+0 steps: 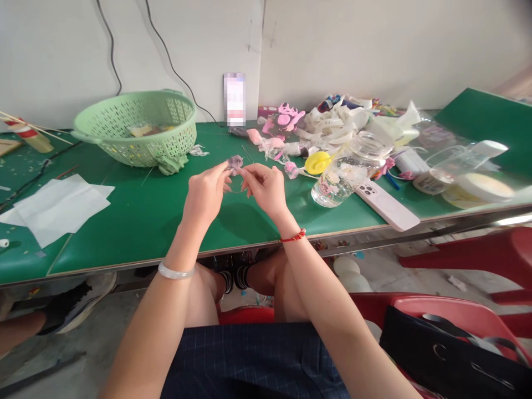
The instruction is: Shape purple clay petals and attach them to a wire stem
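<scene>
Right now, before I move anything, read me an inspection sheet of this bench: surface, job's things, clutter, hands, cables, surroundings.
Surface: green-topped workbench, with small bits scattered on it.
Job's things: mauve flower-shaped piece and thin wire loop, held above the bench.
Clutter: green plastic basket, glass jar, white plastic strips, white paper sheets.
Hands: left hand pinches the piece; right hand is close beside it, grip unclear.
Cables: two black cables run down the wall.
Surroundings: red plastic chair, black bag.
</scene>
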The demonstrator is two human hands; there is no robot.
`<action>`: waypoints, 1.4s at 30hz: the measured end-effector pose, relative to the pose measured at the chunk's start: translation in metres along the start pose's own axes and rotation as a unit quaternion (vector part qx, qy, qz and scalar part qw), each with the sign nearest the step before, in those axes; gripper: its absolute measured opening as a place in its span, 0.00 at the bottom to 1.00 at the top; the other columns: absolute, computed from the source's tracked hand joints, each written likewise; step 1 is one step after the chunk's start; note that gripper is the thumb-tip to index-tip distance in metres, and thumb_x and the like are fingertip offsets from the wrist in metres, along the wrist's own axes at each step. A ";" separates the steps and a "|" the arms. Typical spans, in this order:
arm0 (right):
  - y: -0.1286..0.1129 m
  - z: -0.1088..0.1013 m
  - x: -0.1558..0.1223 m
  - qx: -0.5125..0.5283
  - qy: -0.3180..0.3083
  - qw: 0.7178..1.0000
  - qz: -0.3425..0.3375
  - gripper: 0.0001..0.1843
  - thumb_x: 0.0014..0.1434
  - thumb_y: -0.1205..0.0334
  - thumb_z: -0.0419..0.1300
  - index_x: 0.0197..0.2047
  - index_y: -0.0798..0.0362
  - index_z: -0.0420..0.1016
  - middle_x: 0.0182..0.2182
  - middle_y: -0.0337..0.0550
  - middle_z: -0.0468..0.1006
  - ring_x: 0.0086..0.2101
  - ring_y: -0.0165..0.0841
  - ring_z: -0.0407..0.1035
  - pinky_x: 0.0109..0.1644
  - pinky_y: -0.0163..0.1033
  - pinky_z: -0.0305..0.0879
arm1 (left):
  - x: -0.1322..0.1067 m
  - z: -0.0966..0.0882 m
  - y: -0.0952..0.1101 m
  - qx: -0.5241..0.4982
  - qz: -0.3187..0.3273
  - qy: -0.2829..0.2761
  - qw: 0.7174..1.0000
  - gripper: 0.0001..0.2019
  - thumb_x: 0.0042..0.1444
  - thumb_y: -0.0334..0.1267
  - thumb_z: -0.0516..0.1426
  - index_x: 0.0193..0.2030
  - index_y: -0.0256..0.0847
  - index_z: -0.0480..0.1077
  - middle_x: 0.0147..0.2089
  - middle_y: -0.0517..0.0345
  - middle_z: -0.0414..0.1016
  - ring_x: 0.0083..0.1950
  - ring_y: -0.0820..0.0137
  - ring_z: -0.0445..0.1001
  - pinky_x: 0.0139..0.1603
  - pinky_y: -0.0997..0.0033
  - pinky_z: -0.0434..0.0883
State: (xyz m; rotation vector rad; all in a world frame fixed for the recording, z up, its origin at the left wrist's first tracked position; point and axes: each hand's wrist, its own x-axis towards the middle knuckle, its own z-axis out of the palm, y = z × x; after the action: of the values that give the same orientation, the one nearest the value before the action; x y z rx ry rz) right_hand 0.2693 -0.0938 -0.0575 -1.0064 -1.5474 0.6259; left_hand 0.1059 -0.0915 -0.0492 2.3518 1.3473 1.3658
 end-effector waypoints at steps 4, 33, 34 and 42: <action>-0.001 0.001 -0.001 -0.003 0.004 1.000 -0.003 0.25 0.67 0.38 0.58 0.32 0.51 0.75 0.20 0.36 0.75 0.18 0.27 0.65 0.30 0.36 0.66 | 0.000 0.001 -0.003 0.009 0.014 0.003 1.000 0.17 0.71 0.40 0.50 0.51 0.35 0.80 0.36 0.53 0.83 0.29 0.72 0.78 0.35 0.72 0.77; 0.001 0.001 -0.003 -0.081 -0.031 0.995 -0.045 0.18 0.72 0.53 0.56 0.32 0.53 0.74 0.21 0.36 0.74 0.23 0.26 0.65 0.40 0.35 0.64 | 0.000 -0.005 0.016 0.213 -0.066 0.007 0.975 0.19 0.68 0.46 0.56 0.27 0.42 0.78 0.24 0.48 0.78 0.29 0.59 0.78 0.30 0.65 0.60; 0.001 0.001 -0.003 -0.083 -0.030 0.995 -0.043 0.18 0.72 0.52 0.56 0.33 0.53 0.74 0.21 0.35 0.74 0.23 0.26 0.66 0.40 0.35 0.64 | 0.000 -0.007 0.020 0.227 -0.081 -0.009 0.970 0.19 0.68 0.46 0.55 0.29 0.41 0.78 0.26 0.47 0.80 0.30 0.58 0.78 0.31 0.65 0.60; -0.001 0.004 -0.001 -0.065 -0.030 0.996 -0.048 0.18 0.72 0.54 0.56 0.31 0.52 0.70 0.20 0.33 0.72 0.22 0.26 0.64 0.39 0.34 0.63 | 0.004 -0.012 0.033 0.262 -0.137 -0.061 0.953 0.20 0.71 0.45 0.51 0.34 0.40 0.80 0.34 0.43 0.84 0.35 0.57 0.81 0.32 0.65 0.59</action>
State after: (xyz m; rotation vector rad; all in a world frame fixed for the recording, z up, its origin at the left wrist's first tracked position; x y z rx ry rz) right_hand 0.2656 -0.0945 -0.0581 -1.0109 -1.6971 0.4967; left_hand 0.1193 -0.1119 -0.0238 2.3524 2.1063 0.8449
